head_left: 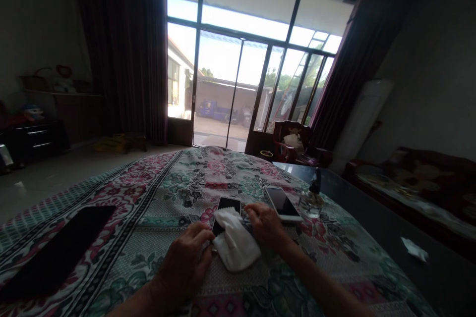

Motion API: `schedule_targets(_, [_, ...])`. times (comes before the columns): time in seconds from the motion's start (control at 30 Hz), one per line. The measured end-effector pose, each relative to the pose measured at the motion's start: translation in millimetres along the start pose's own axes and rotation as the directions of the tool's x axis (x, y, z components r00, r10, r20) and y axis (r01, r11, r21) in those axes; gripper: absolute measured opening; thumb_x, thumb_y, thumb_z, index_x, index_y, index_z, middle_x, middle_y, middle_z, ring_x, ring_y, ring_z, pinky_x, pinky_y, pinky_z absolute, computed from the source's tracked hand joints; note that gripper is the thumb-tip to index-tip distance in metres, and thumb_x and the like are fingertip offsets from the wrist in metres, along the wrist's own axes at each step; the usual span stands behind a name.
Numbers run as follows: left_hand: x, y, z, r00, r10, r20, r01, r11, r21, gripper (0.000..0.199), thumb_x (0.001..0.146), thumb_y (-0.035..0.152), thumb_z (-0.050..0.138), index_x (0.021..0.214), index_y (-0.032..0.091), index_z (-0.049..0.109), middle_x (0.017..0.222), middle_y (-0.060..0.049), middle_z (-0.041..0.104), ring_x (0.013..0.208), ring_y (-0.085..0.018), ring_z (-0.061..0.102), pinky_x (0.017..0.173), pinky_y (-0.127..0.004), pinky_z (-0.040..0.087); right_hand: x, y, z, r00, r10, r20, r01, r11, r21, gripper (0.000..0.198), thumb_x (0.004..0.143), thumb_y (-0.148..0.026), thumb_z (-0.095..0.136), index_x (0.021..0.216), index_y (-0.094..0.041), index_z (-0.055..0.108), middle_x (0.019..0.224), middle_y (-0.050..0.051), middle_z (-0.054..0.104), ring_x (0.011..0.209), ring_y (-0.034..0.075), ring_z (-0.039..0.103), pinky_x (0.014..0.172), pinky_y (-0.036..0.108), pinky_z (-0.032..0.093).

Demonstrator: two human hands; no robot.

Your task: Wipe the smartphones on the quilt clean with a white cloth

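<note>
A white-framed smartphone (225, 203) lies on the patterned cloth in front of me. A crumpled white cloth or tissue (237, 245) covers much of its lower part. My left hand (188, 260) is closed, with its fingertips at the phone's left edge. On the other side, my right hand (265, 225) has thumb and forefinger drawn together beside the phone's right edge and the white cloth. What the right fingertips hold, if anything, is too small to tell. Just beyond that hand rests a second white phone (281, 202) with a dark screen.
The floral tablecloth (159, 237) has a long dark flat object (63, 252) at left. A small clear bottle with a black top (313, 198) stands at right, near the dark table surface (357, 208). Farther right lies a crumpled white tissue (414, 249). Glass doors (223, 84) are ahead.
</note>
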State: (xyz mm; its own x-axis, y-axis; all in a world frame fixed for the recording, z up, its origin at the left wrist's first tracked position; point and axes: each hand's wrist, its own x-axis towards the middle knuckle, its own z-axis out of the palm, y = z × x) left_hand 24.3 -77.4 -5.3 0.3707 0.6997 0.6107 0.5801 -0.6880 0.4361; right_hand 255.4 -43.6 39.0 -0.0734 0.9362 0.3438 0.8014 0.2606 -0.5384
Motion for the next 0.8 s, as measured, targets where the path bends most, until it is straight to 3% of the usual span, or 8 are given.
schedule_targets(0.13, [3, -2, 2, 0.991, 0.011, -0.133, -0.009, 1.0, 0.012, 0.017, 0.087, 0.02, 0.05, 0.098, 0.021, 0.063, 0.105, -0.008, 0.064, 0.101, -0.022, 0.062, 0.089, -0.035, 0.053, -10, 11, 17, 1.0, -0.002, -0.021, 0.003, 0.999, 0.038, 0.034, 0.085, -0.011, 0.041, 0.099, -0.015, 0.071, 0.101, 0.01, 0.07, 0.095, 0.019, 0.063, 0.088, 0.029, 0.044])
schedule_targets(0.2, [8, 2, 4, 0.989, -0.021, -0.146, 0.028, 0.998, 0.048, 0.021, 0.088, 0.028, 0.053, 0.105, 0.02, 0.063, 0.113, -0.01, 0.063, 0.107, -0.024, 0.061, 0.093, -0.039, 0.051, -12, 11, 21, 1.0, -0.007, -0.024, 0.009, 0.997, 0.078, 0.035, 0.086, -0.013, 0.04, 0.103, -0.016, 0.07, 0.104, 0.008, 0.071, 0.098, 0.019, 0.063, 0.089, 0.029, 0.044])
schedule_targets(0.37, [30, 23, 21, 0.987, -0.156, 0.023, 0.149, 0.97, 0.191, 0.057, 0.077, 0.047, 0.065, 0.122, 0.013, 0.059, 0.132, -0.017, 0.055, 0.125, -0.035, 0.049, 0.104, -0.048, 0.043, -11, 12, 22, 1.0, 0.01, -0.01, -0.009, 0.989, 0.145, 0.038, 0.094, -0.023, 0.036, 0.121, -0.018, 0.061, 0.108, 0.006, 0.071, 0.105, 0.021, 0.06, 0.094, 0.033, 0.042])
schedule_targets(0.5, [40, 24, 29, 0.968, -0.194, 0.16, 0.155, 0.962, 0.226, 0.037, 0.075, 0.027, 0.061, 0.11, 0.016, 0.065, 0.125, -0.014, 0.06, 0.122, -0.031, 0.051, 0.107, -0.043, 0.039, -11, 16, 23, 0.998, -0.053, 0.028, 0.047, 0.981, 0.187, 0.039, 0.096, -0.028, 0.032, 0.123, -0.018, 0.059, 0.114, 0.006, 0.069, 0.11, 0.021, 0.058, 0.097, 0.034, 0.042])
schedule_targets(0.63, [46, 4, 12, 0.946, -0.169, 0.275, 0.118, 0.974, 0.193, 0.035, 0.068, 0.005, 0.045, 0.089, 0.02, 0.07, 0.103, -0.007, 0.068, 0.101, -0.021, 0.061, 0.095, -0.032, 0.047, -11, 17, 25, 0.995, -0.082, 0.052, 0.07, 0.977, 0.203, 0.041, 0.093, -0.025, 0.036, 0.129, -0.019, 0.055, 0.117, 0.006, 0.068, 0.114, 0.02, 0.056, 0.099, 0.035, 0.041])
schedule_targets(0.8, [51, -23, -12, 0.962, -0.144, 0.233, 0.124, 0.988, 0.097, 0.045, 0.069, 0.003, 0.041, 0.092, 0.024, 0.073, 0.107, -0.001, 0.071, 0.094, -0.016, 0.066, 0.087, -0.026, 0.05, -20, -1, 31, 0.999, 0.033, -0.003, -0.033, 0.994, 0.107, 0.055, 0.08, -0.022, 0.053, 0.134, -0.018, 0.05, 0.116, 0.009, 0.066, 0.114, 0.026, 0.055, 0.101, 0.042, 0.038])
